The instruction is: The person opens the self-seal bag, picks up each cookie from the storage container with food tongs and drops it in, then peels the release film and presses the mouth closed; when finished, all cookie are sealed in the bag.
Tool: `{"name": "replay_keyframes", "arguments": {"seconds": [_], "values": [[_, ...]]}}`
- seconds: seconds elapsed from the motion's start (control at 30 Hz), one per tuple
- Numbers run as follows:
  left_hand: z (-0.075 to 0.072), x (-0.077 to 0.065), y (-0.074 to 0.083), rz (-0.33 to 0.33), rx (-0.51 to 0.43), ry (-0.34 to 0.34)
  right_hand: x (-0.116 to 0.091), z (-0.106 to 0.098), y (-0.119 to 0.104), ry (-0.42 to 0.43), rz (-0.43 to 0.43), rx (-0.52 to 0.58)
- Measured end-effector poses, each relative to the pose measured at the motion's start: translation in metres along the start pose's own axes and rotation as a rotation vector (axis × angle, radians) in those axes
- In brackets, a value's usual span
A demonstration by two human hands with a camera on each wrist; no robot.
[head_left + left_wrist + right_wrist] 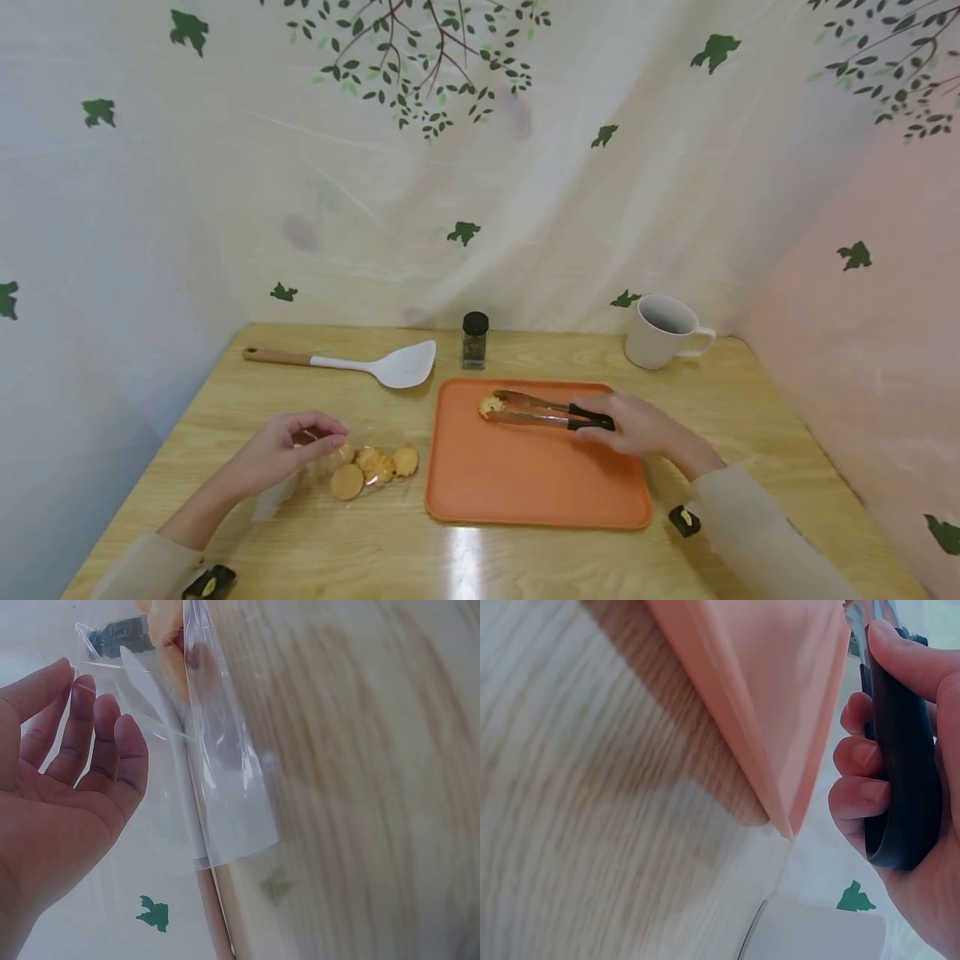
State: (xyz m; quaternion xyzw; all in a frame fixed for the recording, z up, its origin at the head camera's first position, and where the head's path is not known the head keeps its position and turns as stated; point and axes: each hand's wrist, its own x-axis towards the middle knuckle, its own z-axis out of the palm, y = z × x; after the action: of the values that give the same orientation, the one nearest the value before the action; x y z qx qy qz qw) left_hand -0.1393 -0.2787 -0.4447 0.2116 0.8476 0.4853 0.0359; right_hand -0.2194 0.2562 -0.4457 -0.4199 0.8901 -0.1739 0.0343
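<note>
I see the right hand (630, 423) gripping tongs (532, 419), a cookie (491, 407) between their tips, over the orange tray (536, 483). The left hand (281, 454) pinches the clear bag (234, 780).

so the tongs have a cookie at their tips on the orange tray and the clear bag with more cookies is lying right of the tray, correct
Not quite: the clear bag with more cookies lies left of the orange tray, as the head view shows. The tongs do have a cookie at their tips.
</note>
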Motion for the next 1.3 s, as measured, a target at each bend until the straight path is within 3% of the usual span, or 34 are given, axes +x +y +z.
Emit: {"name": "replay_keyframes", "arguments": {"seconds": [0.23,0.57,0.87,1.1,1.3], "values": [[0.005,0.001,-0.002,0.033,-0.008,-0.011,0.005,-0.001,-0.010,0.011,-0.083,0.047],[0.005,0.005,-0.001,0.047,0.013,-0.009,0.030,0.007,-0.051,0.000,-0.213,0.070],[0.004,0.006,0.002,0.024,0.009,-0.021,0.063,0.011,-0.080,-0.121,-0.166,0.104],[0.005,0.006,0.003,0.051,0.005,-0.020,0.088,0.020,-0.092,-0.133,-0.254,0.078],[0.005,0.006,0.004,0.062,0.006,-0.025,0.104,0.024,-0.102,-0.148,-0.270,0.117]]}}
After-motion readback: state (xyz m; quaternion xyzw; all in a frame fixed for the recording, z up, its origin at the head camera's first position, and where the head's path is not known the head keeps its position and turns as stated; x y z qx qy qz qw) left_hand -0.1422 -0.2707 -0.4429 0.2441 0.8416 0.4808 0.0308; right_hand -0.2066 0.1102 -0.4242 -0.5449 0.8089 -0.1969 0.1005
